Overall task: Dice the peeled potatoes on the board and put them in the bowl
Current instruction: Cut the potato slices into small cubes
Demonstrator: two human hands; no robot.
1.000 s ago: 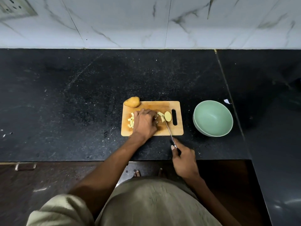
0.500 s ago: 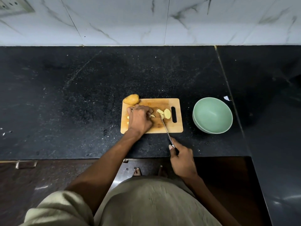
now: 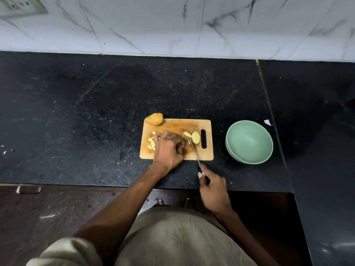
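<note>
step: dicing | potato (image 3: 184, 148) hidden under curled left hand (image 3: 169, 148) on board (image 3: 176, 125) | knife (image 3: 194, 150) gripped by right hand (image 3: 214, 191) | tip: fingertips best kept tucked (bowl (image 3: 249, 142) empty)

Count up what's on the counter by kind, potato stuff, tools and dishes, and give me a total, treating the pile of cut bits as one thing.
Whole potato: 1
Potato slice: 1
Pile of cut pieces: 1
Cutting board: 1
Knife, gripped by the right hand: 1
Green bowl: 1
Total: 6
The left hand may hide more pieces.
</note>
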